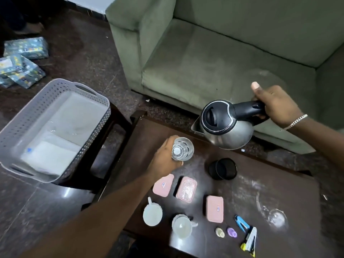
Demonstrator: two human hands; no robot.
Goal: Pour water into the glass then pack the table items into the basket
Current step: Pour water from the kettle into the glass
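Left hand (165,157) wrapped around the clear ribbed drinking glass (182,148), fingers closed on its side, glass upright near the far-left corner of the dark glossy wooden table (251,185). Can't tell if the glass base touches the surface or is lifted. Right hand (275,105) clamped on the black handle of the stainless steel electric kettle (225,125), thumb sticking up, silver chain bracelet (295,122) on the wrist. Kettle held in the air above the far edge, black lid closed, spout pointing left toward the glass, spout tip near the rim but apart from it. No water stream visible.

On the table: black cylindrical mesh cup (222,168) toward the far edge, right of the glass. Three pink rectangular lidded boxes mid-surface: one (163,185) partly under the left forearm, one with a sparkly top (186,189) just beside it, one (214,208) further right. Near edge: two pale translucent plastic cups with handles (152,214) (182,226), a small beige item (219,232), a small purple item (231,232), a blue stapler-like tool (241,221), and a yellow-black tool (250,241). A second clear glass object (276,218) sits near the right edge, shape unclear.

Grey perforated plastic basket (89,144) sits on a separate dark stand left of the table, white sheet inside. Green fabric sofa (223,43) beyond the far edge.
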